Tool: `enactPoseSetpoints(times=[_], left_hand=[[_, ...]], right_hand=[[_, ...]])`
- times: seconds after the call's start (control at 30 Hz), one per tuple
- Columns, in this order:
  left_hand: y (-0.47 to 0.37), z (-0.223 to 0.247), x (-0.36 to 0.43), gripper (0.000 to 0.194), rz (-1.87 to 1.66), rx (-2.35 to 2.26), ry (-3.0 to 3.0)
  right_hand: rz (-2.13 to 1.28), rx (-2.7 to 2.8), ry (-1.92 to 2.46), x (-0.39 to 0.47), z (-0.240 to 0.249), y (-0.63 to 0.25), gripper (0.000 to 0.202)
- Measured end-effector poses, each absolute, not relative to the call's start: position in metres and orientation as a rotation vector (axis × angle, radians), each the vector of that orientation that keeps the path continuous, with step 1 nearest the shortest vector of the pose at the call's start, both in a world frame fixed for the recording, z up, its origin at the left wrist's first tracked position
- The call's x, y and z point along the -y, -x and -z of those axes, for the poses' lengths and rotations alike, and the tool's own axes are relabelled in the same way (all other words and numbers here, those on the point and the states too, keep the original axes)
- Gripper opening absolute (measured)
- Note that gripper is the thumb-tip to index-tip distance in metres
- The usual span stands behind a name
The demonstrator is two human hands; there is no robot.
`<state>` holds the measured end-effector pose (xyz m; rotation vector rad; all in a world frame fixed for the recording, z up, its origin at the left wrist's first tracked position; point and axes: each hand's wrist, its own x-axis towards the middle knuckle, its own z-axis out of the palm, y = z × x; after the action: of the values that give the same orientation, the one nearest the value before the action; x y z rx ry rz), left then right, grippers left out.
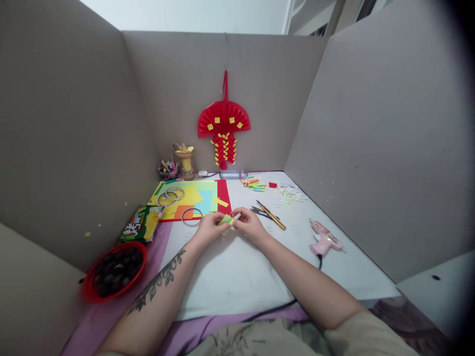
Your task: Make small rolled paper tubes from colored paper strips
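Over the middle of the white table, my left hand is closed on a small piece of light green paper. My right hand meets it there, with fingers pinched round a short white stick-like piece whose exact kind I cannot make out. The fingertips of both hands almost touch and cover part of the paper. Just beyond my right hand lie dark-handled scissors and a yellow pencil. A silver ring rests left of my left hand, and a yellow paper strip lies past the fingertips.
Coloured paper sheets carry more rings at left. A snack bag and red bowl of dark round fruit stand nearer. Rolled paper tubes, paper scraps and a pink glue gun lie right. A red paper fan hangs behind.
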<state>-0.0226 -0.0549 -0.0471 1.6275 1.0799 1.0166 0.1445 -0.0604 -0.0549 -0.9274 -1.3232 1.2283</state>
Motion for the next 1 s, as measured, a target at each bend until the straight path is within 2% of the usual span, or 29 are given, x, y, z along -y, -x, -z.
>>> enactPoseSetpoints(times=[0.07,0.4,0.77,1.0], left_hand=[[0.020,0.047,0.057,0.019,-1.018,-1.123,-1.695],[0.011,0.050,0.062,0.014,-1.161,-1.311,-1.760],[0.011,0.047,0.063,0.019,-1.121,-1.378,-1.822],[0.012,0.048,0.062,0.018,-1.152,-1.399,-1.796]], right_hand=[[-1.255,1.252,0.869,0.061,0.054,-0.141,0.028],[-1.036,1.364,0.977,0.061,0.058,-0.137,0.014],[-0.835,1.554,1.102,0.057,0.066,-0.141,0.029],[-0.878,1.497,1.111,0.054,0.067,-0.141,0.027]])
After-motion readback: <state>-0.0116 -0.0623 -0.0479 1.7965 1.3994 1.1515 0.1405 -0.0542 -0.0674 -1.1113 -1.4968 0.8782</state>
